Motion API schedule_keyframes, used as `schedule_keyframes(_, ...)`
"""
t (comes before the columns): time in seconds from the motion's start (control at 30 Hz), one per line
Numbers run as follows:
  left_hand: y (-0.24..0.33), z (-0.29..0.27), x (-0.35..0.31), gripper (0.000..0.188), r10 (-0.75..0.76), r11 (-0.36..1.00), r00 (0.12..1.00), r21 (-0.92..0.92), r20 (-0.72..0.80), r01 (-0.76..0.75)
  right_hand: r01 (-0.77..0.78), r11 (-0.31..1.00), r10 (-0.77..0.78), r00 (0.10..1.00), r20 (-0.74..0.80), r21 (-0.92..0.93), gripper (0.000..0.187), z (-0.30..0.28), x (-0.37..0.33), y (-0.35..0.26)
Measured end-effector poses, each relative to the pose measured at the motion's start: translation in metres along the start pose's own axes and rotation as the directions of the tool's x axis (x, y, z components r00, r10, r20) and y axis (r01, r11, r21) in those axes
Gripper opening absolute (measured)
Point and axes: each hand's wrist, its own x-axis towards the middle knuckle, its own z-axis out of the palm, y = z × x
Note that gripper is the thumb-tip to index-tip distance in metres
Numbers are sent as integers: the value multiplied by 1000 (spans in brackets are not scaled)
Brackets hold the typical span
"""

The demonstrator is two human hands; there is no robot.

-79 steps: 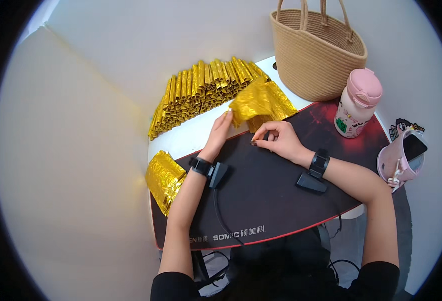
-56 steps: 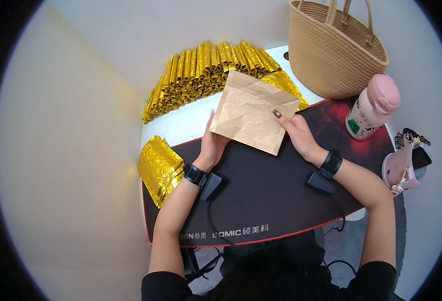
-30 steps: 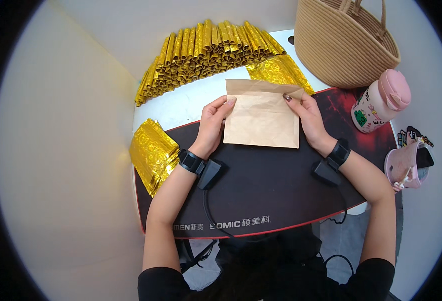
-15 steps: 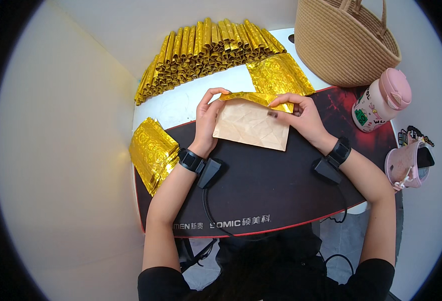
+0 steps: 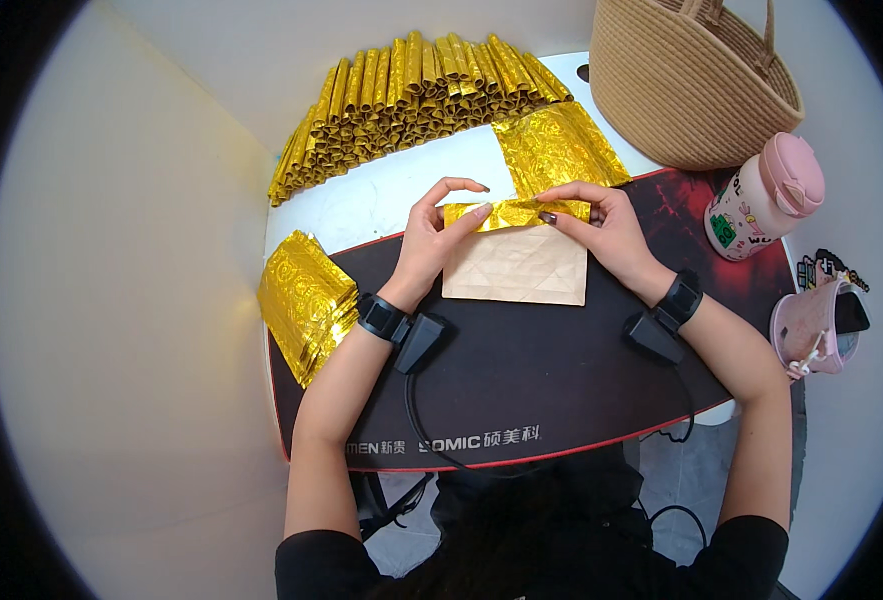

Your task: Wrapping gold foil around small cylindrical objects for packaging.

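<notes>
— Two hands on one sheet, so which way does it lie from them?
— Start with the dark desk mat (image 5: 521, 390) on the worktop (image 5: 381, 195); the paper sheet (image 5: 517, 262) lies flat on its far half, brown side up, long axis running left to right across the person's front.
— And the gold part?
— That is the folded strip (image 5: 517, 213), the sheet's far edge turned over so the foil face shows. It runs along the same left-right axis, on the side away from the body.
— Where are the hands against it?
— The left hand (image 5: 431, 245) sits at the strip's left end, the right hand (image 5: 606, 228) at its right end (each about equally close, neither clearly nearer). The strip lies just beyond the palms, under the fingertips.
— Pinching or pressing?
— On the left, thumb and forefinger close on the strip's end while the other fingers arch, spread, above it. On the right, the fingers lie close together and press down along the fold's top edge.
— Anything crowding them?
— A flat gold foil stack (image 5: 559, 150) lies just beyond the right hand, nearly touching the strip. The row of gold rolls (image 5: 411, 100) is farther back, well apart, and another foil stack (image 5: 306, 300) lies off to the left.
</notes>
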Motion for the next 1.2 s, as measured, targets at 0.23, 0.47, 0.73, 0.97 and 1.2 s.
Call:
schedule_keyframes(0.23, -4, 1, 2, 25, -6, 995, 999, -103, -33, 2, 22, 998, -23, 1000, 3, 58, 25, 1, 2, 2)
schedule_keyframes(0.47, -6, -1, 1, 22, 7, 984, 1000, -178, -26, -12, 17, 1000, -17, 1000, -5, 13, 21, 3, 3, 0)
schedule_keyframes(0.73, -4, 2, 0, 20, -5, 979, 1000, -202, -17, 1, 34, 999, -33, 998, -45, 17, 16, 1, 2, 4)
schedule_keyframes(0.97, 2, 4, -2, 21, 32, 992, 999, -120, -1, -32, 0, 1000, 1, 994, -106, 5, 17, -5, 4, 12)
schedule_keyframes(1.2, -16, -4, 3, 20, -27, 981, 999, -193, -39, 19, 48, 997, -42, 994, -96, 67, 16, -2, 3, 5)
